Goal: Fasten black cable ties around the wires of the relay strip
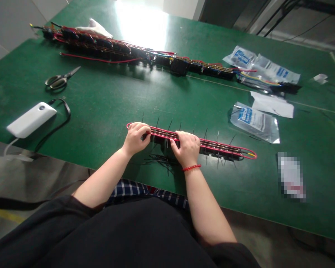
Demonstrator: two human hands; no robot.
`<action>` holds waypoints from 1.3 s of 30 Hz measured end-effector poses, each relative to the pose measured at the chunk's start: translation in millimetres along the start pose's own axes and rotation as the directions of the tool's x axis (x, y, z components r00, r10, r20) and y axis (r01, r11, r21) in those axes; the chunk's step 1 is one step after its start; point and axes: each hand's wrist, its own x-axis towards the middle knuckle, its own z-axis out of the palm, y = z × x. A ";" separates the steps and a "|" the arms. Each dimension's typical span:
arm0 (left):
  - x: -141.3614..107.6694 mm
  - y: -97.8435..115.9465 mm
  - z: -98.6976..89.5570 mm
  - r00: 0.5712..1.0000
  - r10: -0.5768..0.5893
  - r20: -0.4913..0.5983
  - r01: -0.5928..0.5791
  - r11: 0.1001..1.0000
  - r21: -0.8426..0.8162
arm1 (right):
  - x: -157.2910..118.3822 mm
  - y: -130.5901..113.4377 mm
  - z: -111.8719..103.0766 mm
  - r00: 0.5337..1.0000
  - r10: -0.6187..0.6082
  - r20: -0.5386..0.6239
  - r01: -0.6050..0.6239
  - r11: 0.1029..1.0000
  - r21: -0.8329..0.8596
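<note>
Over on the left, a white power bank [31, 120] is lying on the green table [100, 111], just below black-handled steel scissors [60, 81]. Nearer the middle, the left hand [136, 138] is grasping a long red-looped wire bundle [220, 146] that lies flat on the table, bristling with thin black cable ties. The right hand [186, 148], wearing a red beaded bracelet [191, 168], is grasping it further along, and a clear plastic bag with blue print [254, 123] is lying off to the right.

The counter [106, 100] has a matt, lightly scuffed green surface. On it, the red wire loop [212, 144] has a smooth, glossy plastic sheath, and thin black plastic cable ties [162, 160] lie just below it. Left of the loop, the scissors [60, 81] show bright steel blades; right of it, clear plastic bags [254, 123] shine.
</note>
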 end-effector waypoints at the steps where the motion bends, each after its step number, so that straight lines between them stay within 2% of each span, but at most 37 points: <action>1: -0.3 0.2 0.5 1.000 -0.004 -0.002 0.004 1.000 0.009 | 0.0 -0.1 0.1 1.000 -0.002 -0.004 0.002 1.000 -0.004; 6: -1.2 -0.2 2.3 0.998 -0.057 0.011 0.057 0.998 0.009 | 0.1 -0.4 0.9 1.000 0.012 0.000 -0.012 1.000 -0.004; 10: -1.4 -0.5 1.4 0.998 -0.051 0.031 0.052 0.999 -0.017 | 0.3 -1.0 1.6 1.000 0.028 0.004 -0.028 1.000 0.008; 17: -3.3 -0.9 3.6 0.998 -0.067 -0.014 0.068 0.995 0.076 | 1.9 0.3 0.7 0.999 0.033 -0.010 -0.032 0.999 0.013; 30: -2.0 -5.0 5.7 0.997 -0.045 0.064 0.041 0.997 0.063 | 3.0 7.9 -0.7 0.999 0.049 -0.001 -0.049 0.998 0.026; 39: 0.2 -1.3 3.6 0.984 -0.121 0.133 0.112 0.991 0.067 | 3.8 5.9 -1.7 0.997 0.067 0.025 -0.067 0.998 -0.020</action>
